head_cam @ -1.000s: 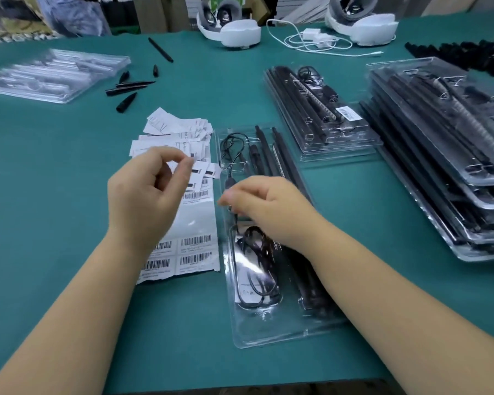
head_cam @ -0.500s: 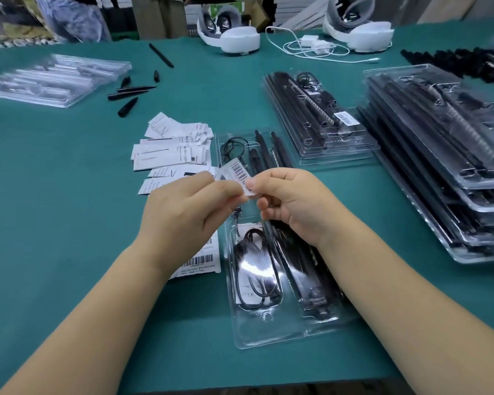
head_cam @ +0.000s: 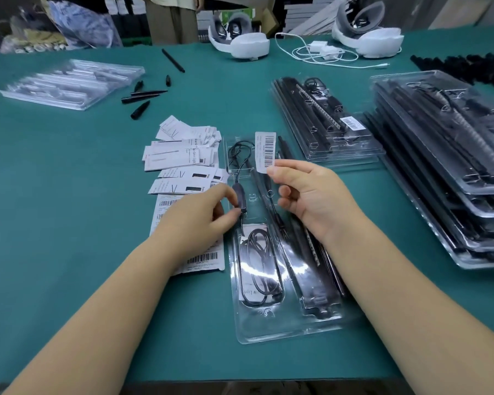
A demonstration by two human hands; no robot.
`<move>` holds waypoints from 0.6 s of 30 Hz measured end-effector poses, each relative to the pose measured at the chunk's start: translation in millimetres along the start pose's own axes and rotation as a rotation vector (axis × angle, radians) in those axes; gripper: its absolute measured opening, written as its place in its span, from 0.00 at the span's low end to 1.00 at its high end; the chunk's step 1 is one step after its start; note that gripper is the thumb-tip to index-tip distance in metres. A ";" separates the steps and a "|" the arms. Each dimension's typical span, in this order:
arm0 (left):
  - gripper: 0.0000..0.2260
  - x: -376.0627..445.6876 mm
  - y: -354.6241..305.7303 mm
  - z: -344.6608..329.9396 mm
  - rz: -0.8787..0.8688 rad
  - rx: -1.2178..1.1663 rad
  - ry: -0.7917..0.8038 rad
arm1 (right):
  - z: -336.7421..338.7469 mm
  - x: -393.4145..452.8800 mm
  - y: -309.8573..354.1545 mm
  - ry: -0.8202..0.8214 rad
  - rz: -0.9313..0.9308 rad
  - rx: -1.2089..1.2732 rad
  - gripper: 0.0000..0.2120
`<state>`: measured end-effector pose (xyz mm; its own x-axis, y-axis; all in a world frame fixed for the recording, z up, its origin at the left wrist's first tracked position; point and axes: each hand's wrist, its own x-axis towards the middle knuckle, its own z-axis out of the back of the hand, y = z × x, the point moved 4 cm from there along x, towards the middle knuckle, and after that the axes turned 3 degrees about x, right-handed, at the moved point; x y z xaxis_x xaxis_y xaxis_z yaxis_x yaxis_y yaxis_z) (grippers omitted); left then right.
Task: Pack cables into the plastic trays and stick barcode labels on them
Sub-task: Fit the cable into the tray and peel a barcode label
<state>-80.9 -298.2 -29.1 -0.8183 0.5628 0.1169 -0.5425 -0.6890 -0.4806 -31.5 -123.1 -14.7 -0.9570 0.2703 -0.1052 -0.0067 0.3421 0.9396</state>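
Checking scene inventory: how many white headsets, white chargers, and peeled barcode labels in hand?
White headsets: 2
White charger with cable: 1
Barcode label pinched by the right hand: 1
Total: 4

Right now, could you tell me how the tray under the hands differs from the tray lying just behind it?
The tray under the hands bears no barcode label yet; its label is pinched in the right hand above it. The tray behind already carries a stuck label. The near tray lies single on the table; the far one tops a small stack. Both are clear plastic holding black cables and rods.
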 end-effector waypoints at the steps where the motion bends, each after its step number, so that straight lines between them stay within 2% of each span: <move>1: 0.02 -0.2 0.7 -0.7 0.009 -0.006 0.012 | 4.1 0.9 3.6 -0.019 0.050 -0.103 0.06; 5: 0.03 -0.7 2.2 0.7 0.035 -0.054 0.022 | 13.2 5.4 13.0 -0.071 0.295 -0.612 0.09; 7: 0.04 1.8 4.1 1.9 0.087 -0.086 0.033 | 11.1 5.6 11.0 -0.044 0.326 -0.774 0.11; 11: 0.09 12.9 6.0 8.7 0.235 -0.156 0.175 | 4.4 4.6 -0.3 0.173 0.196 -0.914 0.34; 13: 0.14 20.9 5.8 13.9 0.302 -0.105 0.284 | 0.9 3.3 -3.3 0.249 0.194 -1.044 0.43; 14: 0.16 26.4 5.7 17.2 0.333 -0.101 0.291 | -0.7 2.9 -3.3 0.273 0.208 -1.120 0.45; 16: 0.17 40.7 6.2 23.5 0.394 -0.170 0.175 | -2.9 1.6 -1.0 0.314 0.222 -1.228 0.48; 18: 0.14 54.9 5.2 24.1 0.438 -0.229 0.009 | -2.1 -0.9 2.7 0.343 0.218 -1.268 0.49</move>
<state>-133.2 -281.9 -4.2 -0.9578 0.2476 -0.1459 -0.0915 -0.7440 -0.6619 -31.2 -124.2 -11.3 -0.9959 -0.0908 -0.0036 0.0707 -0.7988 0.5974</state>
